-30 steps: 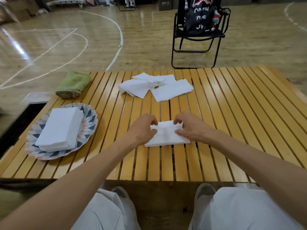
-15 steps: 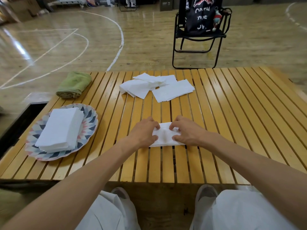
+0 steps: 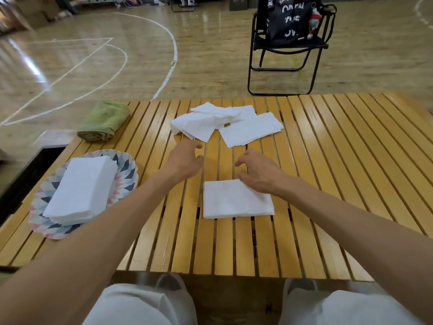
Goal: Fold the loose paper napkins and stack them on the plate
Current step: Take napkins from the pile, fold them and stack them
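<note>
Both hands had let go of the folded napkin (image 3: 236,199) they were creasing half a second before: the right hand (image 3: 260,174) now rested its heel on that napkin's far right corner with the fingers loosely spread and holding nothing, while the left hand (image 3: 185,160) had lifted clear and reached, fingers relaxed and empty, toward the far middle of the table (image 3: 351,165). That suggested the fold was finished, though the napkin had not been carried to the plate (image 3: 127,171); it lay flat and square near the table's near edge, roughly midway along it, its layers neatly aligned. Toward the left edge, the patterned plate already held a tall, tidy stack of folded napkins (image 3: 80,190). Farther on, near the far edge, the loose napkins (image 3: 225,124) lay in a rumpled overlapping heap with a flatter sheaf beside it, just beyond the left fingertips. By the far left corner sat a rolled green towel (image 3: 104,120).
</note>
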Available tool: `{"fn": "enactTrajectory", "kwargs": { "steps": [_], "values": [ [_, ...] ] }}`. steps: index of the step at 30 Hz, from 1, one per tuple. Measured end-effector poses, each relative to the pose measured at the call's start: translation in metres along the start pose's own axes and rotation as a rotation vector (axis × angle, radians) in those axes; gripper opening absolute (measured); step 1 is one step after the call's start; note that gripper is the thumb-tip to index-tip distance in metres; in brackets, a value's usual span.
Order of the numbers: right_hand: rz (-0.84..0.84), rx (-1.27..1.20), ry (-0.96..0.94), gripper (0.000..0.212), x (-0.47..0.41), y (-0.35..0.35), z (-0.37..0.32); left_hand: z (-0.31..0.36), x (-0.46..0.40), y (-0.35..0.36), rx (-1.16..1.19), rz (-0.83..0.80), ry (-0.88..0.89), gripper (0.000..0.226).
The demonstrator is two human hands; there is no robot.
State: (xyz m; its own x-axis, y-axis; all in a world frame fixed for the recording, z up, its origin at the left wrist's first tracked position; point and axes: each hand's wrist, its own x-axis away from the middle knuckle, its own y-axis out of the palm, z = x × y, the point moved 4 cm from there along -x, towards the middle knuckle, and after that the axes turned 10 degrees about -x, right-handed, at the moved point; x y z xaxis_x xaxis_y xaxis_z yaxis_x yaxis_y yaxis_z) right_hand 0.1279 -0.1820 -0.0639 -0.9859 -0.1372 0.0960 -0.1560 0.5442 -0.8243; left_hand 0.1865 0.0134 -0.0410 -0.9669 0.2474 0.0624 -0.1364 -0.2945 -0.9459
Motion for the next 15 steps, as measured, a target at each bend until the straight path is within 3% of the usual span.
{"fn": "enactTrajectory", "kwargs": {
  "steps": [9, 15],
  "values": [
    [0.204, 0.058, 0.14, 0.044, -0.069, -0.03, 0.032, 0.001, -0.049, 0.007, 0.059, 0.061, 0.032, 0.042],
    [0.114, 0.143, 0.195, 0.04, -0.09, -0.036, 0.057, 0.036, -0.069, 0.041, 0.012, 0.012, 0.15, 0.045]
  ]
}}
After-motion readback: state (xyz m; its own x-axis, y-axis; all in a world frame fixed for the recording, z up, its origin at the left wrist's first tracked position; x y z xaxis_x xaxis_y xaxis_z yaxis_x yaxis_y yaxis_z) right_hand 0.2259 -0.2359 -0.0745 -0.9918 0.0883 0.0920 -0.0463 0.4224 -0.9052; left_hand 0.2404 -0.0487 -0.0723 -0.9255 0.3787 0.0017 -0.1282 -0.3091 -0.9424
